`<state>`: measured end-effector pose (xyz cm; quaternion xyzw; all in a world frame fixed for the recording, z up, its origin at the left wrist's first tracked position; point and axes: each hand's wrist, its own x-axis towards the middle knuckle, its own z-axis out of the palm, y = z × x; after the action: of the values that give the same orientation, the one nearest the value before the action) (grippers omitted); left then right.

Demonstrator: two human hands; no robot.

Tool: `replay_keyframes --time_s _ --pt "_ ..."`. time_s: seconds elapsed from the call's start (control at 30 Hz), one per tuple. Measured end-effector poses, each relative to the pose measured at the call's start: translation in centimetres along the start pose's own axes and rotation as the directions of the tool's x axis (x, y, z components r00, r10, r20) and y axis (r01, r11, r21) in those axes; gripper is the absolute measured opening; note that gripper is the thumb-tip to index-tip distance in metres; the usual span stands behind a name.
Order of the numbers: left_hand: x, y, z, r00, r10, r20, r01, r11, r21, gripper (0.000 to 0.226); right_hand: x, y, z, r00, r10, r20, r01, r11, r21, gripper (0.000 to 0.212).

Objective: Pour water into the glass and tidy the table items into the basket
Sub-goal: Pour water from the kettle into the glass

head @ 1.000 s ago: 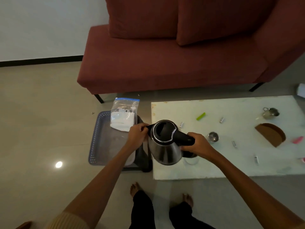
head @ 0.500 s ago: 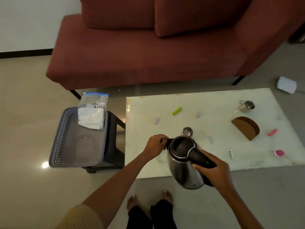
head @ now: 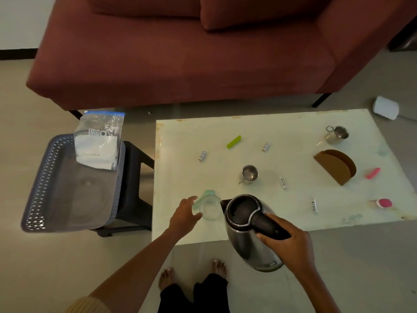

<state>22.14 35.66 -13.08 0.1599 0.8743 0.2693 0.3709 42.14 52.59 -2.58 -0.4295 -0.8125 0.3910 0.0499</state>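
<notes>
Blue-grey plastic basket (head: 40,184) sits on a black stool (head: 135,190) at the left, with a clear zip bag (head: 99,141) of white contents propped against its far wall. Just right of the stool, a barefoot person stands at the near edge of a pale tabletop (head: 282,127). The left hand (head: 185,215) reaches over that edge with fingers loose and spread, its thumb and fingertips right beside a clear glass (head: 211,208). The glass stands upright near the tabletop's front left corner; whether the hand touches it cannot be told. The right hand (head: 288,247) grips the black handle of a steel kettle (head: 243,222), held above the front edge with its spout just beside the glass. Farther back on the tabletop lie a green stick (head: 234,141), four small white cylinders (head: 202,155) scattered well apart, and a small steel cup (head: 249,173). Toward the right are a second steel cup (head: 336,134), a brown half-round holder (head: 334,166), a pink stick (head: 372,173) and a pink-capped item (head: 382,203). A maroon sofa (head: 180,64) runs behind, and a white object (head: 385,107) lies on the floor at far right.
</notes>
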Motion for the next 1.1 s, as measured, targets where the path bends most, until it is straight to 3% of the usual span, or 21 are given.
replay_keyframes --time_s 0.17,0.4,0.87,1.1 --pt "-0.1 0.3 1.6 0.993 0.112 0.022 -0.113 0.989 0.1 0.069 0.4 0.1 0.4 0.999 -0.026 0.023 0.028 0.998 -0.056 0.053" --pt "0.8 0.9 3.3 0.991 0.116 0.061 -0.131 0.907 0.399 0.103 1.2 -0.1 0.7 0.997 -0.038 0.067 0.051 0.978 -0.201 0.052" --pt "1.4 0.7 3.4 0.987 0.163 -0.008 -0.137 0.854 0.502 0.092 2.9 -0.6 0.9 0.986 -0.115 0.117 0.145 0.943 -0.299 0.049" --pt "1.6 0.3 3.5 0.986 0.168 -0.014 -0.146 0.891 0.43 0.092 3.5 -1.4 1.2 0.976 -0.136 0.171 0.185 0.93 -0.318 0.05"
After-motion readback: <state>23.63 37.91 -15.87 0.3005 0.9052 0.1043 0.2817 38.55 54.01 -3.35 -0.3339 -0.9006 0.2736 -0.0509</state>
